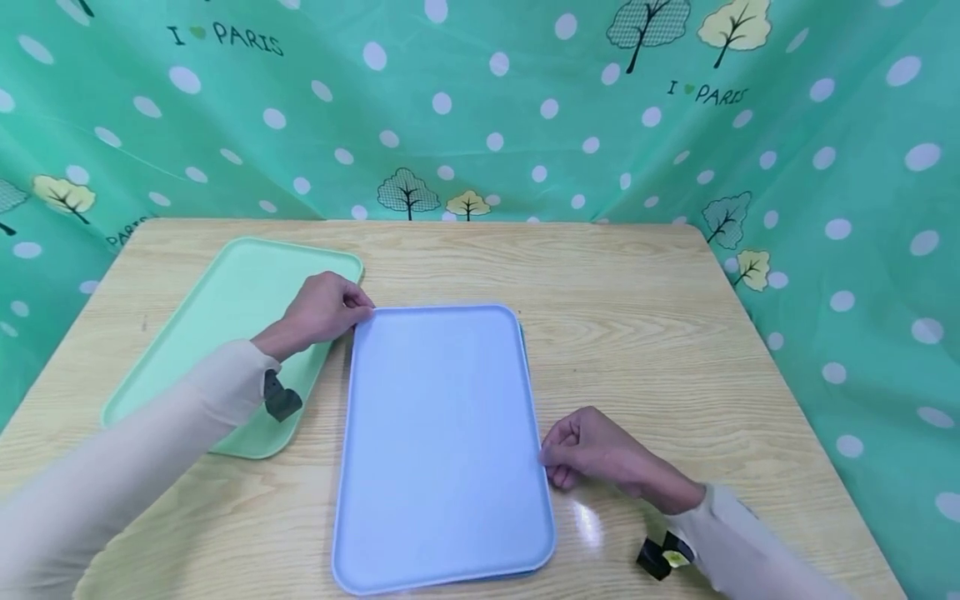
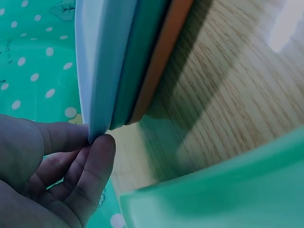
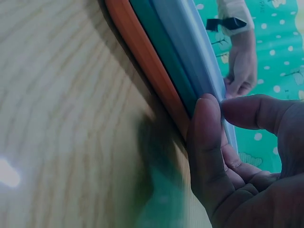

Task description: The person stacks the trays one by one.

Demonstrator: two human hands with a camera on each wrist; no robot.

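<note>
A light blue tray [image 1: 446,442] lies on top of a stack in the middle of the table. Under it the wrist views show the edges of a teal tray [image 2: 137,61] and an orange tray [image 3: 142,61]. At the blue tray's far left corner, my left hand [image 1: 324,307] pinches the rim between thumb and fingers. My right hand [image 1: 592,450] pinches the same tray's right rim, around the middle of that side. Seen from the right wrist, thumb and finger sit on either side of the blue rim.
A light green tray [image 1: 247,292] lies on the left of the wooden table [image 1: 615,333], partly beneath my left forearm. Behind and beside the table hangs a green polka-dot cloth [image 1: 495,108] printed with trees.
</note>
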